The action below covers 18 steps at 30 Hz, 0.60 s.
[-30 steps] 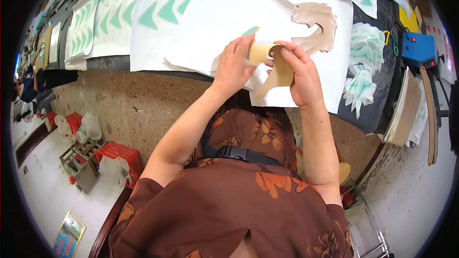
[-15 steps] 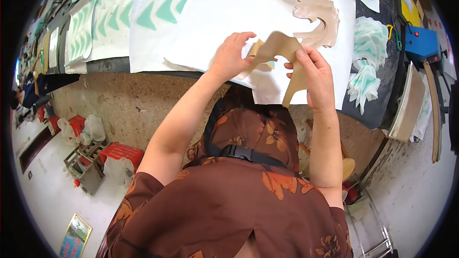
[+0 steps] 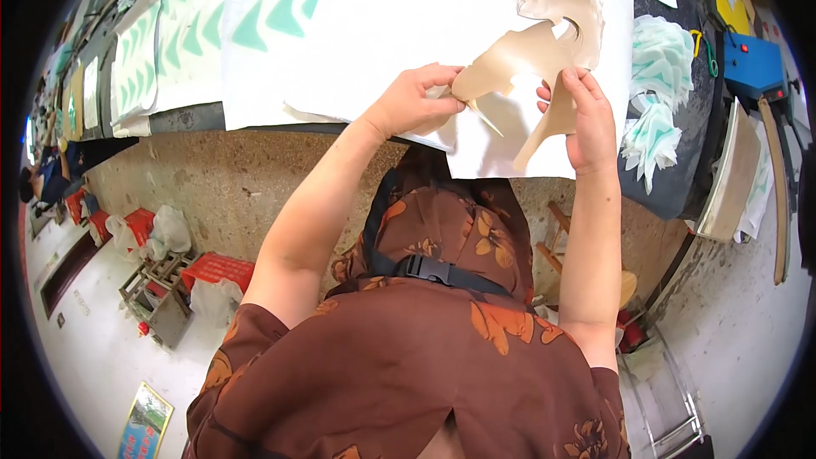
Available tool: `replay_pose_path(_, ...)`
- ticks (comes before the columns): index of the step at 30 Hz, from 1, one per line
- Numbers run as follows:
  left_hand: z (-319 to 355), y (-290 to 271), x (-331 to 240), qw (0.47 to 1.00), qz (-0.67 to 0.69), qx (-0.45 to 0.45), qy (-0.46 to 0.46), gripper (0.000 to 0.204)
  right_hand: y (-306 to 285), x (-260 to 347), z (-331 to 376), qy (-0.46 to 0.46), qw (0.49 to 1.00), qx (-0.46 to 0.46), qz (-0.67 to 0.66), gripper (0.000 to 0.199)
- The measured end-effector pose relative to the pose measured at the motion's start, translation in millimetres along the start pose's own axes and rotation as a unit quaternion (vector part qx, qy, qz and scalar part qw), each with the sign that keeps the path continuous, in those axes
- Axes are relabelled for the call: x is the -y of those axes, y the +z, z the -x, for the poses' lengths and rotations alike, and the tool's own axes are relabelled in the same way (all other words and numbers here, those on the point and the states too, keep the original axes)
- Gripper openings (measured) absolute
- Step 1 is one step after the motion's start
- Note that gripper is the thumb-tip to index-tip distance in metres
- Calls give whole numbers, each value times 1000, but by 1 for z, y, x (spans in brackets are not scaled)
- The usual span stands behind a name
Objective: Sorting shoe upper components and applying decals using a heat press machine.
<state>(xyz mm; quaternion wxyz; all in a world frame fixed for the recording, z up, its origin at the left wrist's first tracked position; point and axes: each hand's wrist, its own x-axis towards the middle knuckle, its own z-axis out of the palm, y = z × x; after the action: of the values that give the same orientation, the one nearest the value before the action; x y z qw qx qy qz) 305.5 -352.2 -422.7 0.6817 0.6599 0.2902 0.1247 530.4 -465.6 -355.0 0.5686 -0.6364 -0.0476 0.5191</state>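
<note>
Beige cut piece (image 3: 514, 53), curved like a wide hook, is held between the two hands above a white sheet (image 3: 382, 21) on the dark tabletop (image 3: 659, 191). The left hand (image 3: 415, 100) has its grip closed on the left end of the piece, thumb against fingers. The right hand (image 3: 591, 123) pinches the right arm of it, with the thumb and the fingers on both sides, and the tip of this arm points down toward the person, near the front edge of the sheet. The far edge of the piece overlaps in view a second beige piece (image 3: 544, 0); whether they touch, one cannot tell.

To the left of the piece and beyond it, the white sheet is bare and gives wide open room, as far as the green arrow shapes (image 3: 280, 13). To the right, the room is narrow: the pile of pale cut pieces (image 3: 659, 59) lies near the right hand, and the blue box (image 3: 752, 64) stands farther behind it.

Compared with half a second ago, the piece is less bent and more spread out, the hands are somewhat wider apart, and the fingers of the left hand, which were then more raised, now close upon its end.
</note>
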Motion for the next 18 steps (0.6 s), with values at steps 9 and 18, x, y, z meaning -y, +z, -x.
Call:
replay_pose_path(9,-15,-14,-17,966,170,98,-170,21,-24,-32,-26,38,995,-45,74,26)
replay_pose_path(18,-28,-6,-39,965,73,140,-208,18,3,-23,-3,-365,841,54,394,41)
